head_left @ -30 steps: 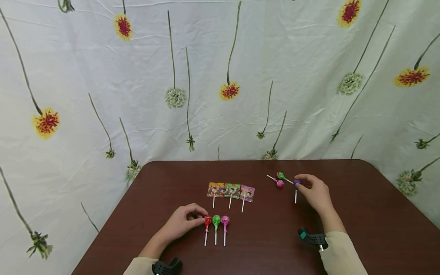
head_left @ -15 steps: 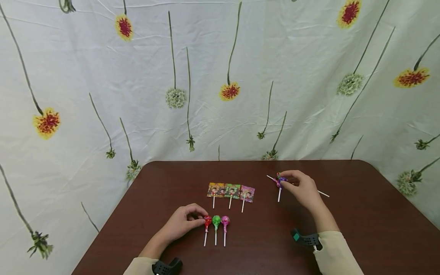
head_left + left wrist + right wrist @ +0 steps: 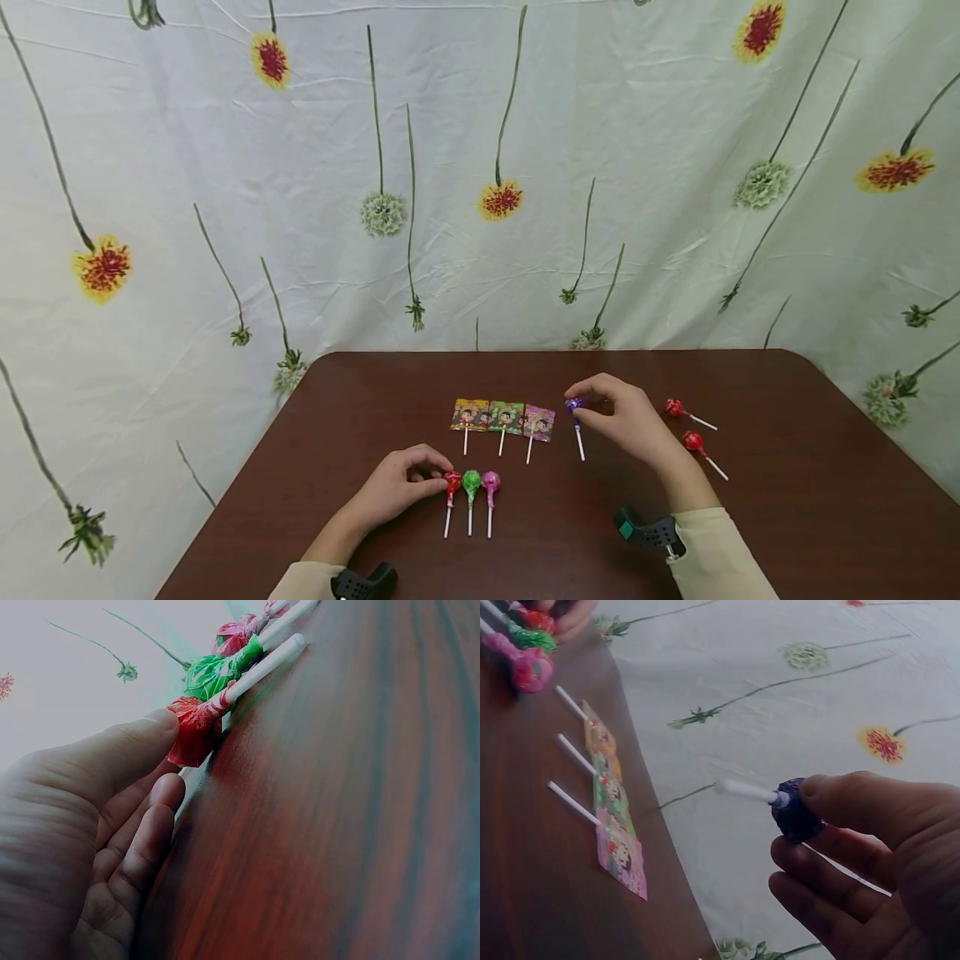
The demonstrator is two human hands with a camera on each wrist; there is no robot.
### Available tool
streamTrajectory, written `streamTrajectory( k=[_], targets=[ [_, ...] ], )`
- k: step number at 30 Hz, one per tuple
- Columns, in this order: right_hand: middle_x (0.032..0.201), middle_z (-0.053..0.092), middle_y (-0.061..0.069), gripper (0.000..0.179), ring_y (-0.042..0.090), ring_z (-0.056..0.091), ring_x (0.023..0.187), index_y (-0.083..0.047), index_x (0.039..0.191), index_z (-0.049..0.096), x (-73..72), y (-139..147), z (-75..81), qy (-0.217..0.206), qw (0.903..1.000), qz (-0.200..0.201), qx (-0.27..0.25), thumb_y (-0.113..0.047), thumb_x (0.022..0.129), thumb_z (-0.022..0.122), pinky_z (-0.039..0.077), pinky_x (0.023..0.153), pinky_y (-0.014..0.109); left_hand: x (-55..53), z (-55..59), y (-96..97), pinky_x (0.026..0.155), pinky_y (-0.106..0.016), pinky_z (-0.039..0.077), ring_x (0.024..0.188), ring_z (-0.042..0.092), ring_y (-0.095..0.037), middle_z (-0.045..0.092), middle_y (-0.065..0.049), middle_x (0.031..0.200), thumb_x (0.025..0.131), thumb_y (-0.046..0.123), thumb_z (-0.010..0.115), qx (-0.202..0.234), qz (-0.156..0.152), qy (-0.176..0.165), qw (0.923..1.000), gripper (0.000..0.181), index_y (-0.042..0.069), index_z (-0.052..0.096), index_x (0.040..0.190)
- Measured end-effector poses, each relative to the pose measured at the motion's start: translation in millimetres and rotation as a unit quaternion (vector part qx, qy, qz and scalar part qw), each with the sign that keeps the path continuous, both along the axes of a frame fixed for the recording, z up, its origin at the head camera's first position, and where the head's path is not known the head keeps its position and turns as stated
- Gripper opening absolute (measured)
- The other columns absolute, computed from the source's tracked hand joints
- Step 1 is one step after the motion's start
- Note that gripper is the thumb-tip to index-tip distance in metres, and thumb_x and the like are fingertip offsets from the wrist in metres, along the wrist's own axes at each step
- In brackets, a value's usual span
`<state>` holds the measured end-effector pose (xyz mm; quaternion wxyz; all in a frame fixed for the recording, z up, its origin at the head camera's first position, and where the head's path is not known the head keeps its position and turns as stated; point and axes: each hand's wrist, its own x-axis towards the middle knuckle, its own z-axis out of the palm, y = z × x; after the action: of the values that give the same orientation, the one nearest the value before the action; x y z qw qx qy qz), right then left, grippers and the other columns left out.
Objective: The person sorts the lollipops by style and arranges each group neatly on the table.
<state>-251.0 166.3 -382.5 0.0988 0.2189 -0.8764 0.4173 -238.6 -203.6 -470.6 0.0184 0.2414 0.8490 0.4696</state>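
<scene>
In the head view my left hand pinches the head of a red lollipop, which lies at the left end of a short row. Beside it lie a green lollipop and a pink lollipop, sticks toward me. My right hand holds a purple lollipop by its wrapped head, just right of three flat lollipops in printed wrappers: orange, green and pink. The right wrist view shows thumb and fingers around the purple lollipop, its white stick pointing left.
Two more red lollipops, one farther back and one nearer, lie right of my right hand. The brown table ends at a white cloth with printed flowers behind it.
My right hand has carried the purple lollipop leftward, toward the flat ones. The two red lollipops at right now show; the green and pink ones behind the hand are hidden. My left hand stays put.
</scene>
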Motion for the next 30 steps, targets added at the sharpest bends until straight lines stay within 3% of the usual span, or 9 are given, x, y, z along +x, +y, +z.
streamTrajectory(
  k=[6, 13, 19, 30],
  targets=[
    [0.104, 0.070, -0.003, 0.020, 0.013, 0.067, 0.093, -0.013, 0.110, 0.071, 1.2, -14.6, -6.1, 0.006, 0.9979, 0.059, 0.027, -0.009, 0.090, 0.073, 0.056, 0.084, 0.030, -0.4, 1.0, -0.1, 0.068, -0.023, 0.052, 0.082, 0.060, -0.003, 0.068, 0.000, 0.097, 0.090, 0.023, 0.075, -0.008, 0.005, -0.010, 0.9999, 0.013, 0.021, 0.074, 0.103],
    [0.102, 0.071, -0.004, 0.016, 0.010, 0.067, 0.091, -0.014, 0.106, 0.070, 0.9, -28.5, -17.6, -0.024, 0.9941, 0.095, 0.046, -0.014, 0.090, 0.074, 0.056, 0.082, 0.027, 0.2, 2.1, -0.2, 0.069, -0.023, 0.052, 0.083, 0.060, -0.004, 0.068, 0.002, 0.099, 0.091, 0.023, 0.074, -0.011, 0.005, -0.014, 0.9998, 0.012, 0.023, 0.073, 0.103],
    [0.105, 0.072, 0.001, 0.015, 0.010, 0.067, 0.087, -0.012, 0.102, 0.071, 0.8, -41.7, -29.5, -0.027, 0.9899, 0.129, 0.052, -0.010, 0.088, 0.076, 0.056, 0.078, 0.029, 0.5, 2.0, -0.4, 0.069, -0.023, 0.052, 0.082, 0.060, -0.004, 0.068, 0.002, 0.098, 0.091, 0.024, 0.074, -0.015, 0.007, -0.011, 0.9998, 0.011, 0.024, 0.073, 0.103],
    [0.095, 0.071, -0.005, 0.011, 0.005, 0.062, 0.083, -0.016, 0.098, 0.071, 1.8, -61.1, -44.8, -0.056, 0.9838, 0.142, 0.094, -0.017, 0.088, 0.076, 0.053, 0.074, 0.024, 0.6, 2.5, 0.8, 0.069, -0.023, 0.052, 0.082, 0.061, -0.004, 0.068, 0.002, 0.098, 0.091, 0.023, 0.074, -0.013, 0.010, -0.013, 0.9998, 0.012, 0.023, 0.073, 0.102]
  ],
)
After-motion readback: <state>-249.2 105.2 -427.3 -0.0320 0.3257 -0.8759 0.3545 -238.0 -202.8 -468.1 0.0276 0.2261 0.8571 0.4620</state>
